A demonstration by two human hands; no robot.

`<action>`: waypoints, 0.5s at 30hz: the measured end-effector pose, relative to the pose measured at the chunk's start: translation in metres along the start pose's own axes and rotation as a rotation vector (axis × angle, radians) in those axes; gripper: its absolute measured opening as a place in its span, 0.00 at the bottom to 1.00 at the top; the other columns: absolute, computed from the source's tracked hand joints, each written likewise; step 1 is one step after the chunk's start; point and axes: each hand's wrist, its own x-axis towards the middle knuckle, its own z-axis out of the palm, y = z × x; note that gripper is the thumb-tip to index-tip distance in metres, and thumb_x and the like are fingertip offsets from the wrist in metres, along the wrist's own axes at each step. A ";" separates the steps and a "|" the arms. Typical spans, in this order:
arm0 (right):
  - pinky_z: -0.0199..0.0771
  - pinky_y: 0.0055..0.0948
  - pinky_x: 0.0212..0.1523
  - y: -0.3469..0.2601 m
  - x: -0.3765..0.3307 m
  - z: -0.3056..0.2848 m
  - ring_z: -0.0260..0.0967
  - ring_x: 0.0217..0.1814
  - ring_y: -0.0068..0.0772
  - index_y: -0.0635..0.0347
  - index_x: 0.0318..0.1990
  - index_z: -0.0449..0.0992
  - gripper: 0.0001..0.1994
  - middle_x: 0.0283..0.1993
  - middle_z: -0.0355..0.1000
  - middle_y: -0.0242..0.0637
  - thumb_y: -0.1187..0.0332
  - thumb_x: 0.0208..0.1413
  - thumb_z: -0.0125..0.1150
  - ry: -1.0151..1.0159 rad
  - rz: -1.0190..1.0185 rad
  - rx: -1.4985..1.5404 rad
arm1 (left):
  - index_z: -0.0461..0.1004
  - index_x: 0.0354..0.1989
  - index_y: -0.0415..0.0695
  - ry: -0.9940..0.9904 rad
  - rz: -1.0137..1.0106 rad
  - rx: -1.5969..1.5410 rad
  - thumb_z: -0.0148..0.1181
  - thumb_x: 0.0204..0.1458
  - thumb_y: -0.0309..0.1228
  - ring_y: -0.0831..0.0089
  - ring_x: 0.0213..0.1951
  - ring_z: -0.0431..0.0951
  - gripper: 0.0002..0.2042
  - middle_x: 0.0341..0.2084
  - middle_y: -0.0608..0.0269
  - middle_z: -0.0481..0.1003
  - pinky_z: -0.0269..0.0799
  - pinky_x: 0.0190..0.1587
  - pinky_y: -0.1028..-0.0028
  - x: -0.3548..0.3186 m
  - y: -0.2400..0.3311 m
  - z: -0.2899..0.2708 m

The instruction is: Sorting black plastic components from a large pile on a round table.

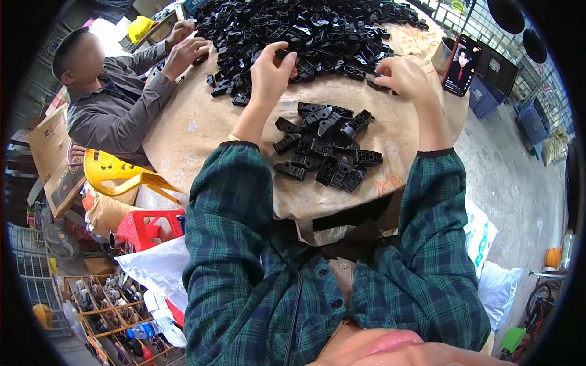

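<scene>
A large heap of black plastic parts (293, 30) covers the far side of the cloth-topped round table (204, 143). My left hand (271, 76) is at the heap's near edge, its fingers curled; whatever is in them blends with the black behind. My right hand (404, 78) is bent over the heap's right edge, thumb and fingers close together on a dark plastic part that shows only in part. Between my forearms, nearer to me, lies a smaller pile of the same black parts (326, 146), apart from the heap.
A co-worker (113, 97) sits at the left, hands at the heap's edge. A phone (459, 66) stands upright at the table's right. Left of me are a yellow chair (116, 174), a red stool (149, 227) and a shoe rack (113, 311). White sacks (497, 290) lie at the right.
</scene>
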 end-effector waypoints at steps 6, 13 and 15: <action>0.68 0.33 0.45 -0.024 -0.006 0.006 0.70 0.42 0.41 0.60 0.38 0.75 0.15 0.39 0.73 0.42 0.68 0.39 0.62 -0.125 -0.165 -0.170 | 0.66 0.46 0.35 -0.230 -0.332 -0.373 0.57 0.51 0.29 0.73 0.28 0.76 0.17 0.30 0.60 0.73 0.75 0.29 0.77 -0.011 0.014 -0.004; 0.70 0.20 0.36 -0.050 -0.005 0.019 0.68 0.33 0.19 0.62 0.50 0.70 0.15 0.33 0.73 0.33 0.73 0.54 0.53 0.123 -0.426 0.673 | 0.69 0.42 0.32 -0.350 -0.204 -0.298 0.58 0.48 0.22 0.75 0.29 0.76 0.13 0.29 0.58 0.74 0.74 0.35 0.78 -0.026 0.025 0.002; 0.71 0.19 0.34 -0.064 -0.010 0.016 0.69 0.31 0.19 0.62 0.51 0.69 0.15 0.33 0.72 0.33 0.71 0.55 0.53 0.010 -0.357 0.905 | 0.68 0.45 0.33 -0.379 -0.190 -0.318 0.56 0.49 0.22 0.75 0.32 0.76 0.14 0.31 0.58 0.74 0.74 0.39 0.78 -0.030 0.029 0.006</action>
